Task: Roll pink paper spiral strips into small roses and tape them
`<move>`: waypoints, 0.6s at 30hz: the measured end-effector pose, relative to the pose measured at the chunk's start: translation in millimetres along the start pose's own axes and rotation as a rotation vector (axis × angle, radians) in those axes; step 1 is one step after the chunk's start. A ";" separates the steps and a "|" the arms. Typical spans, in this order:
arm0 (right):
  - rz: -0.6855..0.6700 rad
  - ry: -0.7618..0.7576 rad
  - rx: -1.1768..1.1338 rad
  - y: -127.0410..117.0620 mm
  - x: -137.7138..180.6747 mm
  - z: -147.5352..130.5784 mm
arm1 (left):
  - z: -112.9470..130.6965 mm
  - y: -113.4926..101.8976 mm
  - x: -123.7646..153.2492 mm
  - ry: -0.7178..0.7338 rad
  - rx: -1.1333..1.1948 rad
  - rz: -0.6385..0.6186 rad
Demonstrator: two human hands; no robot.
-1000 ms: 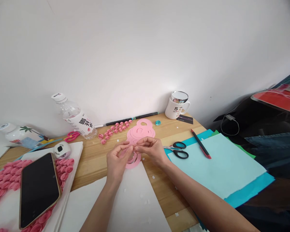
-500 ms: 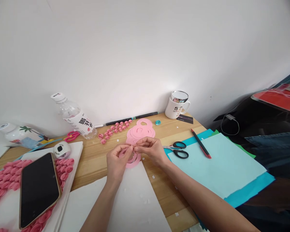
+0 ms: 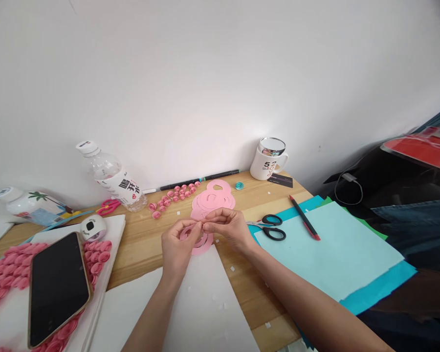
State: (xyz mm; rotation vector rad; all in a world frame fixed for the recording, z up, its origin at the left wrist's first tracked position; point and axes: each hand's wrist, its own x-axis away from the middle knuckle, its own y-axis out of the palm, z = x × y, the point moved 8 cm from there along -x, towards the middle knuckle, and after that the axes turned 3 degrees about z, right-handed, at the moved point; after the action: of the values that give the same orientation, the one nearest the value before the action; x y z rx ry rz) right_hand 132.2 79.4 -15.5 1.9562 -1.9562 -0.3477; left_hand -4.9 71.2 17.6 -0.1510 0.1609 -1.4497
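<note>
Left of the scissors (image 3: 265, 225), your left hand (image 3: 176, 244) and right hand (image 3: 231, 229) were together, clamped on pink paper (image 3: 201, 251). Uneven pulling could have torn it; a slack grip, unrolled it.

characters on a bottle (image 3: 112, 172), digits on a mug (image 3: 260, 168)

the label (image 3: 124, 186) around the clear bottle reads 喝开水 in bold black (the last character sits near the label's visible edge); the white mug carries a large 5 and 2, with smaller lettering running downward below the 2, too small to read surely. fine print on the dark card (image 3: 280, 180), on the bottle's cap (image 3: 87, 147) and on the round white gadget (image 3: 99, 228) cannot be made out.
</note>
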 end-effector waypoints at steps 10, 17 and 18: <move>-0.005 -0.006 0.011 0.3 -0.2 1.1 | 1.4 -1.5 0.4 0.031 -0.023 0.016; -0.008 -0.005 0.003 0.9 0.6 1.1 | 1.6 1.3 0.1 0.012 0.018 -0.021; -0.006 -0.003 0.004 0.6 0.5 1.1 | 0.9 1.6 0.0 0.004 0.023 -0.025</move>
State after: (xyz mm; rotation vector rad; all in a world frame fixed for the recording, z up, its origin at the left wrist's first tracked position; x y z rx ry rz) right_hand 131.2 78.8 -16.2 1.9648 -1.9547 -0.3485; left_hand -3.2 71.4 18.1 -0.1321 0.1456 -1.4767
